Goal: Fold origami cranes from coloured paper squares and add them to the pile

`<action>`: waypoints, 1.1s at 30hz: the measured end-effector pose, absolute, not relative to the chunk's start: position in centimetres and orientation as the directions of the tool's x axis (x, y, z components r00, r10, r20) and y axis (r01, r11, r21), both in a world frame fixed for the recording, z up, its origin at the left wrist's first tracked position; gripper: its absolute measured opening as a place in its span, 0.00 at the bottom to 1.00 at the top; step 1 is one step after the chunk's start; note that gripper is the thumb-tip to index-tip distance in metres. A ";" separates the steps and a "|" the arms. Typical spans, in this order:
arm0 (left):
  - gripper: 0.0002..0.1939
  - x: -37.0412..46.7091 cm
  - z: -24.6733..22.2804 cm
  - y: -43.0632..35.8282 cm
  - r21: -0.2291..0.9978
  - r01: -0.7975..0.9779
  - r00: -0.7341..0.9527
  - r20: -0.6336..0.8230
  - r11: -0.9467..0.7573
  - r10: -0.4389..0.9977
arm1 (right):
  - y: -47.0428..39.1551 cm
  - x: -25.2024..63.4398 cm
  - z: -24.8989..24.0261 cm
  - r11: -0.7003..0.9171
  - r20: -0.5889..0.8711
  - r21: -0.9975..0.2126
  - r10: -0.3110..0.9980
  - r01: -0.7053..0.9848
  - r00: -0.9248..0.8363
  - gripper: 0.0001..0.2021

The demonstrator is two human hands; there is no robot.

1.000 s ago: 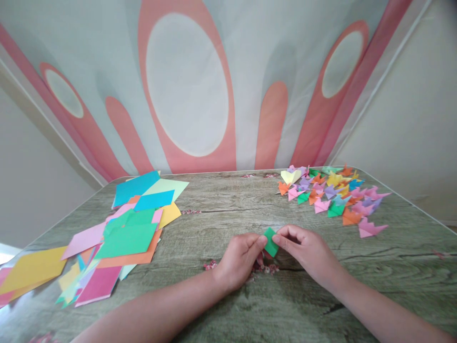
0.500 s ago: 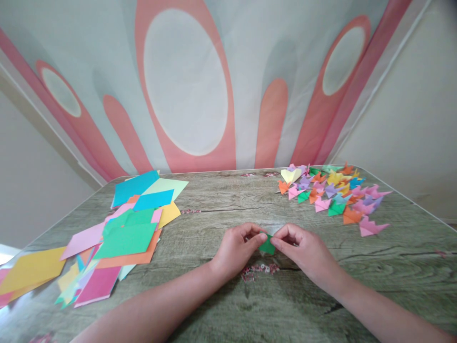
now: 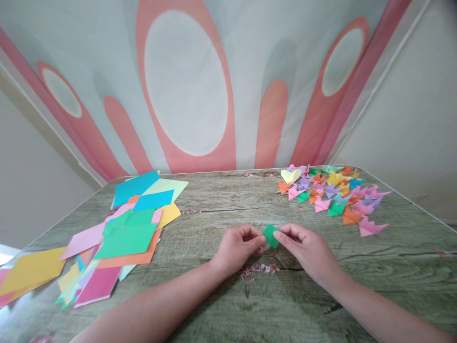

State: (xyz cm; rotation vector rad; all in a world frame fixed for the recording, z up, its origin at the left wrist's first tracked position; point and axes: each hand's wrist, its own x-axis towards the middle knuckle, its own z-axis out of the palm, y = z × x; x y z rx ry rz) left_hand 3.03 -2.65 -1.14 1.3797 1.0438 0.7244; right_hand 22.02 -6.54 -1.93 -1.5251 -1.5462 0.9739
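A small green piece of origami paper (image 3: 270, 234), folded to a little diamond, is held up just above the table between my hands. My right hand (image 3: 303, 245) pinches its right side, thumb on the face toward me. At its left corner, the fingertips of my left hand (image 3: 240, 247) are closed on the edge. How many layers the paper has cannot be made out.
Loose coloured paper sheets (image 3: 124, 240) lie in an overlapping heap on the left of the wood-patterned table (image 3: 214, 200). Several folded paper figures (image 3: 335, 193) in many colours stand grouped at the back right. A patterned pink and grey cloth (image 3: 246, 57) hangs behind the table.
The green paper has been turned and raised a little, and more of its face shows. My right thumb now lies across it, while my left fingertips have dropped slightly to its left corner.
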 end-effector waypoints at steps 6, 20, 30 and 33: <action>0.19 2.8 -1.1 -2.7 0.978 0.175 0.500 -0.186 0.112 0.846 | -6.7 21.8 -2.0 0.084 0.060 -0.868 0.996 0.489 -0.066 0.14; 0.21 2.4 -1.1 -2.5 0.981 0.144 0.495 -0.184 0.128 0.849 | -6.9 21.6 -1.7 0.098 0.049 -0.832 0.993 0.546 -0.104 0.13; 0.26 1.8 -1.4 -1.6 0.962 0.104 0.567 -0.267 0.254 0.780 | -6.5 21.8 -2.5 0.064 0.010 -0.877 0.993 0.476 -0.115 0.13; 0.24 2.0 -1.5 -1.7 0.965 0.130 0.531 -0.263 0.229 0.805 | -6.5 21.7 -2.5 0.067 0.011 -0.872 0.993 0.484 -0.119 0.13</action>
